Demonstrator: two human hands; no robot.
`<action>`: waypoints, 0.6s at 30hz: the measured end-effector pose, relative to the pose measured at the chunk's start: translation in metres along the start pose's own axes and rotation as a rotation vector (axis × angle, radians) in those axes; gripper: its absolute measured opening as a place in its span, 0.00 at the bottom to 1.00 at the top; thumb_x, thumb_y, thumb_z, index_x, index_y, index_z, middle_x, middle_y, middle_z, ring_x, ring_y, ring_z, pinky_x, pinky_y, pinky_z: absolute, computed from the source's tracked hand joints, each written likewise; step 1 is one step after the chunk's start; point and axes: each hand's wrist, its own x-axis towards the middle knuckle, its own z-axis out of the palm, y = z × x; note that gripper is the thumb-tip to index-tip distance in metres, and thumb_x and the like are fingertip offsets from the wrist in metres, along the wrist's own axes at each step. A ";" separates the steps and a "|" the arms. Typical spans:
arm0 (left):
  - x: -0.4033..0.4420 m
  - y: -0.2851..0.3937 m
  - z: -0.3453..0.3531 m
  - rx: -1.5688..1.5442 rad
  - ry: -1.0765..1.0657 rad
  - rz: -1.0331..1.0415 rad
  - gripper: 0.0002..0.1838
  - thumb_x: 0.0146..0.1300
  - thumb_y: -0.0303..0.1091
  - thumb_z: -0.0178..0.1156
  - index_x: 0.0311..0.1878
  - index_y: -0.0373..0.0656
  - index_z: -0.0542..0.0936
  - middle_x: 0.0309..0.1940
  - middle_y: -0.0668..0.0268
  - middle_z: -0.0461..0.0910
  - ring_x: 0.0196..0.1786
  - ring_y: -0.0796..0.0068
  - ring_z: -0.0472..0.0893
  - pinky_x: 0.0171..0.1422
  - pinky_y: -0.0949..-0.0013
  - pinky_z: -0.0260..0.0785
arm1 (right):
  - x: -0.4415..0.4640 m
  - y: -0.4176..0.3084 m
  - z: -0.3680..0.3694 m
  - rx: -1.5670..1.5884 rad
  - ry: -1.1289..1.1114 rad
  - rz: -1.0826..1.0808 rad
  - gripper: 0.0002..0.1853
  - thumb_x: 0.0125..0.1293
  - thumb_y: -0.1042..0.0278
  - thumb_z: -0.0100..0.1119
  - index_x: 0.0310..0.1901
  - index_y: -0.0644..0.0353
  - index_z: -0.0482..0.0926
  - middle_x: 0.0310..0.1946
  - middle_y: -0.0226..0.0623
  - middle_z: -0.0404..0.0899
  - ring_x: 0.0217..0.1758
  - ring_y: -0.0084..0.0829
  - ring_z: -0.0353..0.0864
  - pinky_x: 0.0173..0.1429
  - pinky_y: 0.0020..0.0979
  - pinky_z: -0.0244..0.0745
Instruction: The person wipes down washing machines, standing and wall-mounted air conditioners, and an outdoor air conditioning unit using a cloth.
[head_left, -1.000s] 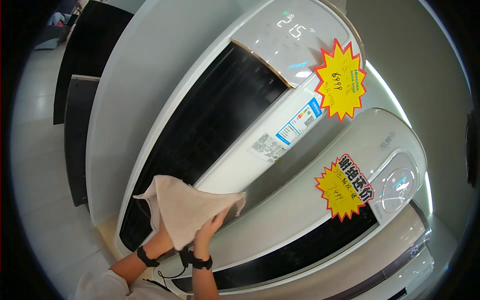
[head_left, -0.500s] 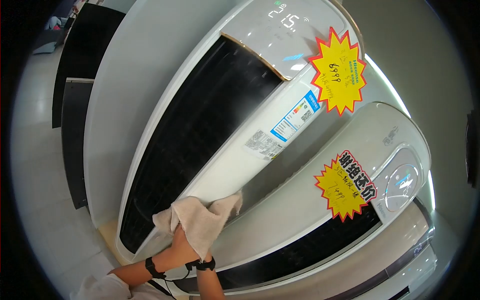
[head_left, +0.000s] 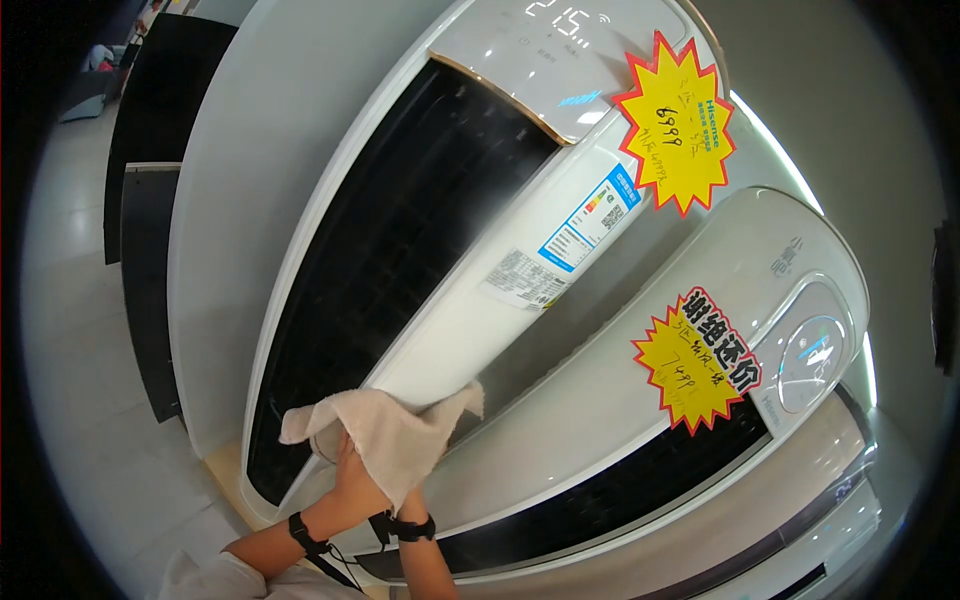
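Observation:
A beige cloth [head_left: 395,435] is draped over both hands against the lower part of the white air conditioner [head_left: 440,345] with the black front panel. Beneath its left side, my left hand [head_left: 347,462] grips the cloth, its fingertips covered. My right hand is hidden behind the hanging cloth; only the wrist and forearm show below, and how its fingers are placed cannot be seen. Each wrist wears a black band, and a thin black cable runs near them.
A second white unit [head_left: 600,400] stands close on the right, with another beyond it. Yellow starburst price tags [head_left: 678,125] hang on the first two. Dark panels [head_left: 150,290] and tiled floor [head_left: 90,330] lie to the left.
From its spread-out shape in front of the hands, the cloth has moved lower against the unit and bunched up. My right hand has gone out of sight behind it. The view has shifted slightly.

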 end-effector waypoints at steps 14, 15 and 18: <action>0.000 0.002 -0.002 -0.093 0.053 0.022 0.32 0.57 0.41 0.67 0.65 0.36 0.78 0.67 0.42 0.73 0.70 0.32 0.68 0.75 0.35 0.53 | 0.030 -0.009 0.012 -0.184 0.093 -0.170 0.31 0.82 0.66 0.46 0.80 0.65 0.52 0.78 0.42 0.60 0.78 0.33 0.63 0.78 0.34 0.62; 0.002 0.004 -0.007 -0.114 0.056 0.026 0.32 0.57 0.40 0.67 0.64 0.36 0.78 0.67 0.42 0.73 0.70 0.32 0.68 0.75 0.35 0.53 | 0.031 -0.016 0.018 -0.045 0.098 -0.115 0.31 0.82 0.66 0.46 0.81 0.65 0.51 0.79 0.42 0.59 0.78 0.34 0.63 0.79 0.34 0.61; 0.019 0.015 -0.013 -0.164 0.108 0.020 0.31 0.56 0.37 0.66 0.64 0.35 0.78 0.66 0.40 0.73 0.69 0.31 0.69 0.76 0.34 0.51 | 0.045 -0.039 0.028 0.367 0.098 0.056 0.32 0.82 0.66 0.45 0.81 0.64 0.50 0.80 0.42 0.57 0.79 0.34 0.61 0.81 0.35 0.58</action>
